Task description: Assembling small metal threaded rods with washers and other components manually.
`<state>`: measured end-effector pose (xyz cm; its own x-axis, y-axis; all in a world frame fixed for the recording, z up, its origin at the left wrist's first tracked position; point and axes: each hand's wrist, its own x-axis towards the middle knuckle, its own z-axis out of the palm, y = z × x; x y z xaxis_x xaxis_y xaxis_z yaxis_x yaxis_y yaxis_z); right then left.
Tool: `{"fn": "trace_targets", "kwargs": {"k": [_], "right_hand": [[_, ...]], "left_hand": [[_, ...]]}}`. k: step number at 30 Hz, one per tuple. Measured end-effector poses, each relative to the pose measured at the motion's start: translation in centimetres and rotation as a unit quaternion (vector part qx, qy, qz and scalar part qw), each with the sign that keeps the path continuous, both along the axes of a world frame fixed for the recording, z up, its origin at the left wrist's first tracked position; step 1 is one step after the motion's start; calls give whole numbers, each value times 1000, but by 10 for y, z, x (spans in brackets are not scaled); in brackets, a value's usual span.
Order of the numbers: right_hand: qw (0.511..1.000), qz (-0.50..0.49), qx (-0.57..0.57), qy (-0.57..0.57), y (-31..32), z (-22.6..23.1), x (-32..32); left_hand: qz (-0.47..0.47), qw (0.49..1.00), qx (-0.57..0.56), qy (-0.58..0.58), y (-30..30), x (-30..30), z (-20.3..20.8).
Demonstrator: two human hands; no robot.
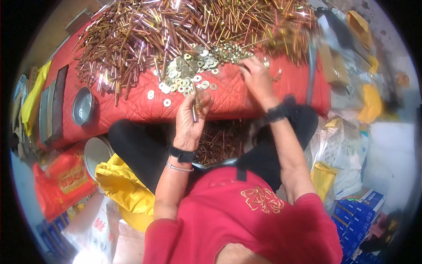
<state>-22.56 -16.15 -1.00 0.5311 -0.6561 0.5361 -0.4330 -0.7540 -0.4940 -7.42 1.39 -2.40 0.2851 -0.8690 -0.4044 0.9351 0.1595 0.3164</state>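
Note:
My left hand (189,119) is raised palm up at the near edge of the red quilted cover, its fingers curled round a metal bolt (195,115) that points down toward my wrist. A brass-coloured part shows beside the bolt between the fingers. Just beyond that hand lies a heap of flat round washers (178,72), with a few loose ones around it. Farther right, my right hand (257,79) reaches to the edge of a pile of small nuts (228,55). Its thumb and fingers are drawn together; what they pinch is too small to make out.
A large mound of brass-coloured metal rods (145,39) covers the far side of the red cover (228,97). A grey bowl (83,106) stands at the left. More rods (222,143) lie between my legs. Bags and blue boxes (356,220) crowd both sides.

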Motion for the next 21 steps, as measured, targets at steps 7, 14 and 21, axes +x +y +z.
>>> {"fn": "trace_targets", "kwargs": {"k": [7, 14, 21], "right_hand": [[988, -1, -99, 122, -21, -15, -2], [891, 145, 396, -169, 56, 17, 3], [784, 179, 524, -281, 81, 17, -3]], "left_hand": [[-58, 992, 68, -92, 8, -7, 21], [-92, 974, 41, -205, 22, -10, 13], [-111, 956, 63, -263, 25, -23, 39]]}}
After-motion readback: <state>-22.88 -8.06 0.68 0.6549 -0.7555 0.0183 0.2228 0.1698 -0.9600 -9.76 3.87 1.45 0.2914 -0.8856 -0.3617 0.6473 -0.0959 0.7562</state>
